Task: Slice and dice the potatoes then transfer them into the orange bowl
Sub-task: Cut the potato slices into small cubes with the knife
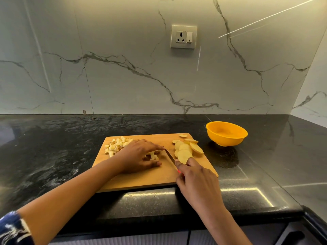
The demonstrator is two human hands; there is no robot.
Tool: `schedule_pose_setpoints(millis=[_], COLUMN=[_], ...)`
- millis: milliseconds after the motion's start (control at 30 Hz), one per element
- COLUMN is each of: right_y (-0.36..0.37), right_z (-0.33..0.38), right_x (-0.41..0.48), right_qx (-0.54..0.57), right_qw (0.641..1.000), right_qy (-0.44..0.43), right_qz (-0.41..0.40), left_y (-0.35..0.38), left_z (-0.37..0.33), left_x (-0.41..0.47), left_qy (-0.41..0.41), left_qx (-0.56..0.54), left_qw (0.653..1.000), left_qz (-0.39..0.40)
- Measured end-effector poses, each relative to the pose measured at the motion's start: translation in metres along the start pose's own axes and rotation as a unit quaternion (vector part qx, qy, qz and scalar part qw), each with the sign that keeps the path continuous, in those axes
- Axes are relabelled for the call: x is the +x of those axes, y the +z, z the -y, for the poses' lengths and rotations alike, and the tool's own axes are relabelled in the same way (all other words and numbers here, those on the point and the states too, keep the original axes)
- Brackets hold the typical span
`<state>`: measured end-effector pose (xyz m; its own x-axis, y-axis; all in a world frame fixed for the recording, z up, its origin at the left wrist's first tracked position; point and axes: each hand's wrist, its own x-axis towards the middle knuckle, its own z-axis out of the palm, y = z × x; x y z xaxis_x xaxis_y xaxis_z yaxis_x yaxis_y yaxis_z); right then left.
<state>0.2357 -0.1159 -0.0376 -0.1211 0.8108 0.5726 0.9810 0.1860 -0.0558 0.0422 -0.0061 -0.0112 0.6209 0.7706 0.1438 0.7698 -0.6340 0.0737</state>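
A wooden cutting board point(141, 179) lies on the black counter. Diced potato pieces point(116, 145) are heaped at its far left corner. Round potato slices point(185, 150) are fanned out at its far right. My left hand point(139, 156) rests over a few potato strips point(153, 155) in the middle of the board, fingers spread and pressing on them. My right hand point(192, 177) grips a knife point(170, 157) by its red handle, the blade lying just right of my left fingertips. The orange bowl point(226, 133) stands to the right of the board and holds nothing.
The black stone counter point(53, 156) runs to a marble wall with a socket point(184, 37). The counter's front edge point(194, 218) lies just below the board. A side wall closes off the far right.
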Motion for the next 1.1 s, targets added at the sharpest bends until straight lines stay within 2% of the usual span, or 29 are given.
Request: schedule_pose_setpoints(millis=[233,367,500,600,667,733,800,900,1100], right_y=[0.003,0.005,0.007,0.009,0.010,0.010,0.011,0.010,0.009], right_z=[0.002,0.002,0.001,0.002,0.004,0.005,0.005,0.006,0.006], right_x=[0.000,0.000,-0.001,0.000,0.001,0.001,0.001,0.000,0.000], right_qx=[-0.012,-0.013,-0.017,-0.015,-0.012,-0.010,-0.007,-0.010,-0.009], right_qw=[0.999,0.999,0.999,0.999,0.998,0.998,0.998,0.998,0.998], right_qy=[0.026,0.029,0.027,0.029,0.035,0.041,0.042,0.043,0.040], right_qz=[-0.014,-0.029,-0.035,-0.039,-0.042,-0.048,-0.051,-0.051,-0.041], left_y=[-0.005,-0.015,-0.029,-0.037,-0.038,-0.035,-0.027,-0.011,-0.013], left_z=[0.019,0.029,0.050,0.064,0.068,0.063,0.045,0.024,0.042], left_x=[0.010,0.005,-0.009,-0.018,-0.022,-0.025,-0.024,-0.013,-0.002], left_qy=[0.006,-0.021,-0.089,-0.143,-0.146,-0.080,-0.009,0.040,0.005], left_qx=[0.045,0.096,0.047,-0.039,-0.053,-0.043,-0.018,0.093,0.128], left_qw=[0.996,0.986,0.977,0.965,0.958,0.975,0.993,0.995,0.988], left_qz=[-0.074,-0.135,-0.186,-0.218,-0.242,-0.202,-0.113,-0.023,-0.086])
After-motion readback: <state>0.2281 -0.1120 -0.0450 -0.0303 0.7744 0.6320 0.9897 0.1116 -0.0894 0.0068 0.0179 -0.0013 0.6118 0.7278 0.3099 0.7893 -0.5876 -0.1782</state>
